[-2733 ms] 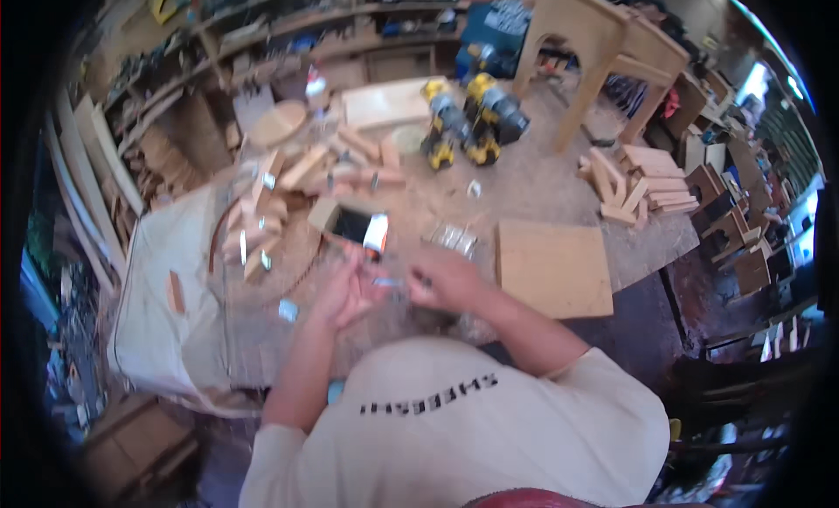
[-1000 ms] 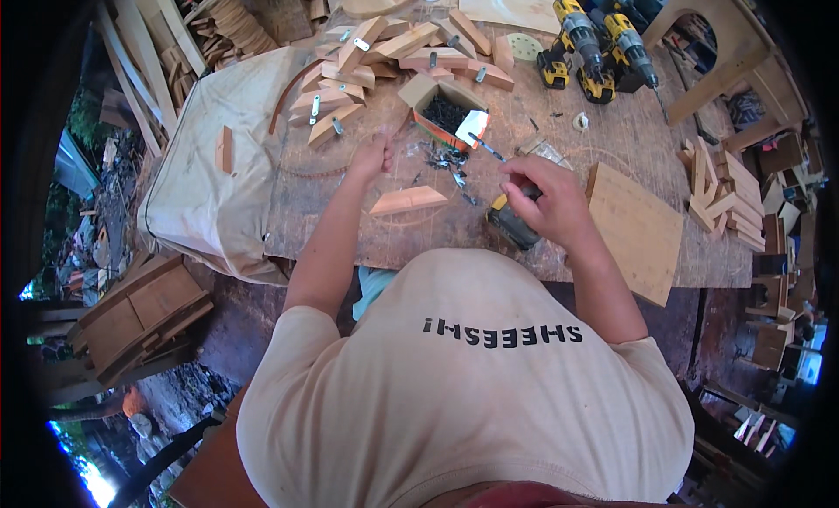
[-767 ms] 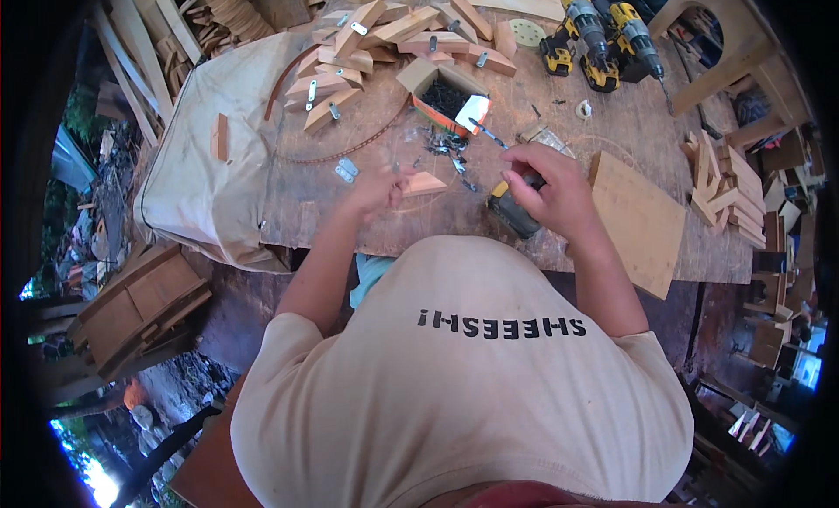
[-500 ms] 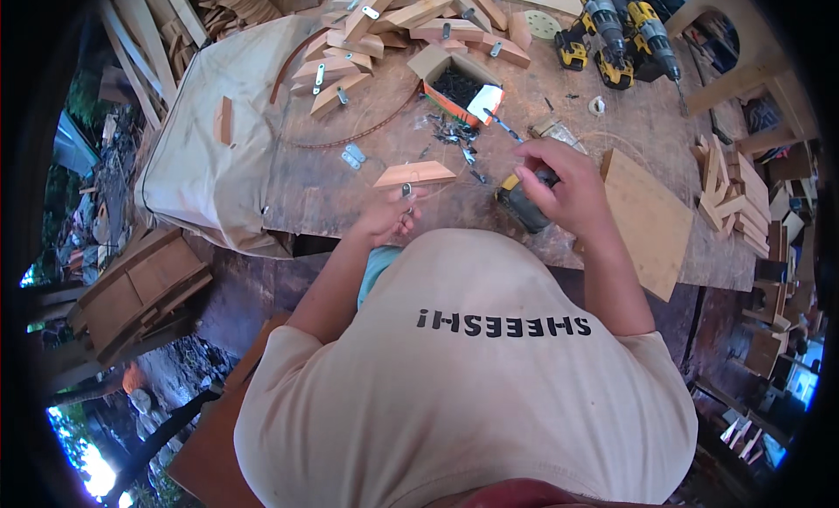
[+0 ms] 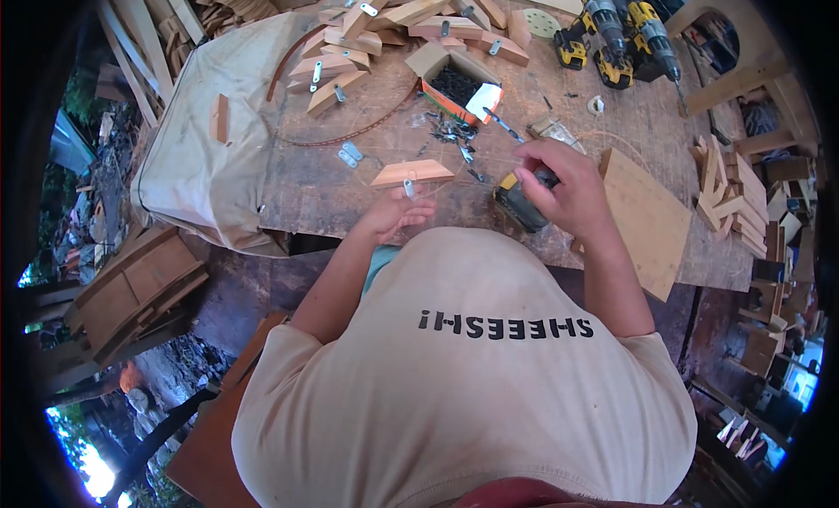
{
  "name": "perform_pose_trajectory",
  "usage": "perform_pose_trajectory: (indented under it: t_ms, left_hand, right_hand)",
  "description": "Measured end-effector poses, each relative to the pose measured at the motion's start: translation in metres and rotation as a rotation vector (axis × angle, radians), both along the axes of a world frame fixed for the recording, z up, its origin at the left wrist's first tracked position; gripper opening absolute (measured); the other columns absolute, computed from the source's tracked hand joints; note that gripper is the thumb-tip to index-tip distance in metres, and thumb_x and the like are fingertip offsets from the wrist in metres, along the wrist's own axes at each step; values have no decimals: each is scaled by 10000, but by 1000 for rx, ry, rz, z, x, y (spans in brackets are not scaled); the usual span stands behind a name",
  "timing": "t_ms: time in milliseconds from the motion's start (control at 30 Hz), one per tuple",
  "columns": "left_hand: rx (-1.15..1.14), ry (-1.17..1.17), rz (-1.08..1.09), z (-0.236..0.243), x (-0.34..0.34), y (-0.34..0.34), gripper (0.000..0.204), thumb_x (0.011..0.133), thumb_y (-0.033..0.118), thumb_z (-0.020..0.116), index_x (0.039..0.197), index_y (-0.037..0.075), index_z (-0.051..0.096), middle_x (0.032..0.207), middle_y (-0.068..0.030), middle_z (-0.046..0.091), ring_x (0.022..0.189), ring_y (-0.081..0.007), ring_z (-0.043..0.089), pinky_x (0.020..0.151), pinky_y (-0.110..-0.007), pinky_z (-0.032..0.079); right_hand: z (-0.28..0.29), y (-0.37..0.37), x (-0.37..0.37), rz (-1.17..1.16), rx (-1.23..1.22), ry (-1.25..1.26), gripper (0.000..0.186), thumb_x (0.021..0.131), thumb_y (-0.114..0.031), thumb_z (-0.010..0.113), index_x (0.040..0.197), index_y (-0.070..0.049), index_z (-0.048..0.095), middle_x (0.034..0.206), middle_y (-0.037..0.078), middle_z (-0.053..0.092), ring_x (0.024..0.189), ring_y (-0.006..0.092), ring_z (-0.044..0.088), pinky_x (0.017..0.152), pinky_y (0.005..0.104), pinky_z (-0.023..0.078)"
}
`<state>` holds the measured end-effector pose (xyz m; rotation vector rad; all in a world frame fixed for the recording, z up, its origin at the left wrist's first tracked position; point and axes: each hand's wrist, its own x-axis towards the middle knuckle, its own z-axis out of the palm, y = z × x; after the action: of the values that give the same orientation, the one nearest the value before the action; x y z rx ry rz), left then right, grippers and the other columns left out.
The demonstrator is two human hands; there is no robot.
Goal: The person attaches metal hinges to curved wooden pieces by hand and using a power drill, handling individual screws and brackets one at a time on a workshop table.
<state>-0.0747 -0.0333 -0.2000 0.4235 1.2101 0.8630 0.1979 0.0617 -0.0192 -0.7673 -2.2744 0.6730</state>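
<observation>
Between the fingertips of my left hand (image 5: 391, 214) is a small silvery metal plate (image 5: 409, 189) with a rounded end. Right beside it on the worktable (image 5: 288, 189) lies a slanted-end wood block (image 5: 412, 171). My right hand (image 5: 564, 183) is curled over a yellow-and-black cordless driver (image 5: 522, 202), hiding most of its body. Its thin dark bit (image 5: 504, 126), with a blue part, points away toward an open carton of dark screws (image 5: 456, 87). More loose screws (image 5: 454, 132) are scattered in front of the carton. Two metal plates (image 5: 350, 154) lie left of the block.
Wood blocks (image 5: 419, 17), some with metal plates on them, are heaped at the back. Two cordless drills (image 5: 603, 27) lie back right. A flat board (image 5: 642, 215) is right of my right arm. Pale cloth (image 5: 210, 150) covers the left side, with one block (image 5: 218, 117) on it.
My left hand's fingers have shifted, and the metal plate has turned so more of its flat face shows, closer to the wood block. My right hand has hardly moved.
</observation>
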Motion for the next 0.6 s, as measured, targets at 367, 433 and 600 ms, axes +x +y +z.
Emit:
perform_pose_trajectory:
  t_ms: [367,433,600]
  left_hand:
    - [16,134,-57,-9,-2,0,217,1000,243,427,1045,50,514,739,0,512,582,-92,473,498,-233,384]
    - [23,112,-41,-5,0,4,205,997,247,431,985,61,516,704,19,475,556,-81,435,466,-235,341]
    - [-54,-169,53,-12,-6,6,182,972,159,437,1073,50,541,739,12,500,572,-83,455,497,-230,361]
  right_hand:
    - [-39,-38,-47,230,-450,205,269,806,-66,638,1068,-17,601,998,142,625,898,287,620,780,334,505]
    - [-104,-19,-67,147,-629,115,396,825,-83,633,1202,-8,536,1179,172,569,1035,306,585,894,343,480]
    - [-178,2,-94,59,-281,-205,523,796,-163,663,1273,-33,493,1252,180,542,1139,360,534,968,392,442]
